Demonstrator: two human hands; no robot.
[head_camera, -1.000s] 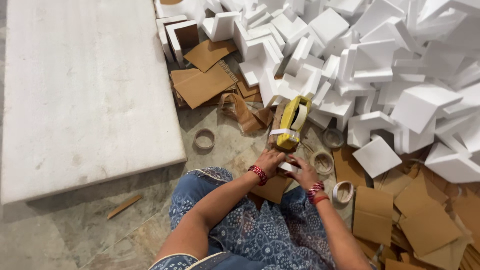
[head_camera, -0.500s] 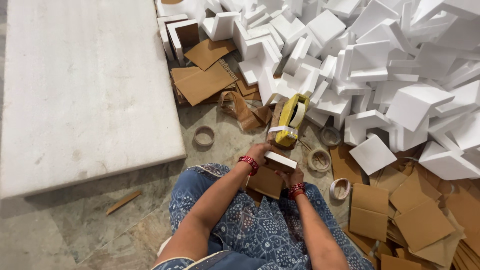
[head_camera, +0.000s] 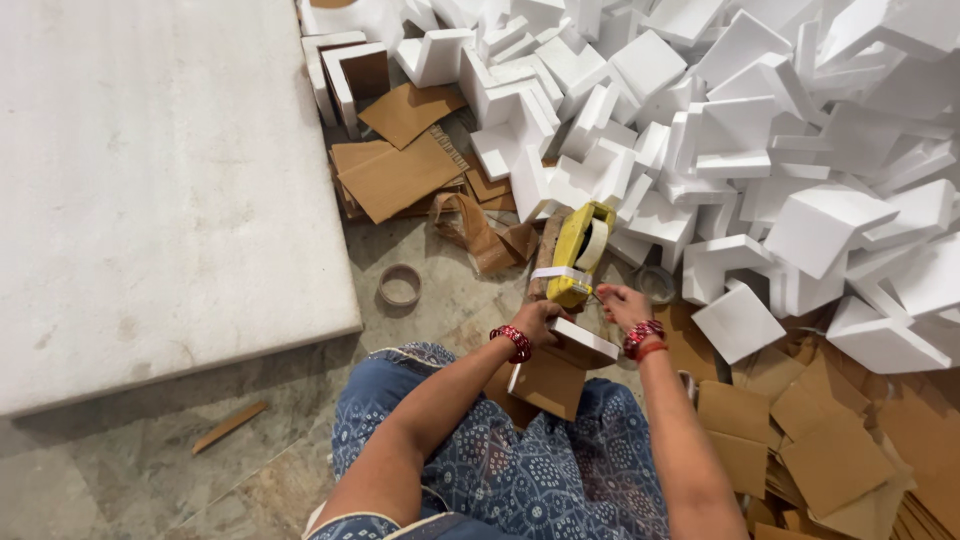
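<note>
I count one yellow tape dispenser (head_camera: 578, 252) standing on the floor (head_camera: 130, 470) ahead of my knees, one loose tape ring (head_camera: 400, 285) lying left of it near the corner of the big white slab (head_camera: 150, 170), and a second ring (head_camera: 655, 283) just right of the dispenser, partly tucked under the foam. The white foam corner pieces (head_camera: 760, 130) are heaped too thickly to count — dozens, filling the far right. Brown cardboard squares (head_camera: 830, 460) lie in two scatters: a few by the slab's far edge, more stacked at my right knee.

My left hand (head_camera: 538, 322) has its grip closed on the foam-and-cardboard piece (head_camera: 560, 365), which rests tilted over my lap, white edge up and cardboard face toward me. My right hand (head_camera: 622, 303) sits just beside that piece and close under the dispenser's base; its fingers are curled, but whether they pinch anything I cannot tell. Red bangles ring both wrists.

Open room is on my left — bare floor between the slab's near edge and my leg, with only a thin wooden stick (head_camera: 230, 427) lying there. To the right, foam and cardboard crowd right up to my arm.
</note>
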